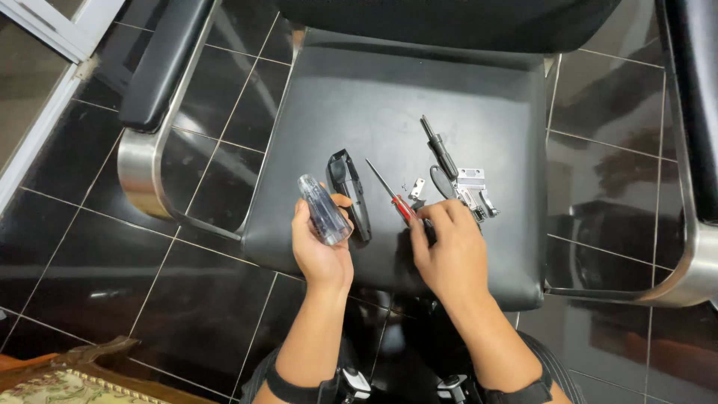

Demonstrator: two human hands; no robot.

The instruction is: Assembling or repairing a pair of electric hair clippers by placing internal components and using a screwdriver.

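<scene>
My left hand [320, 251] grips a clear plastic shell piece [324, 210], rounded at its far end, over the front of a black chair seat [389, 105]. Just right of it lies a black elongated housing part [349, 194] on the seat. My right hand [447, 251] rests on the seat with its fingertips on the red handle of a thin screwdriver [392, 197], whose shaft points away to the upper left. Beyond the right hand lie a black-handled tool [440, 150], a toothed metal blade [471, 178] and small metal parts [417, 187].
The chair has chrome arm frames with black pads at left [161, 67] and right [692, 112]. Dark glossy floor tiles [90, 262] surround it. A patterned cushion with a carved wooden edge [67, 381] shows at the bottom left. A white frame [45, 30] runs along the upper left.
</scene>
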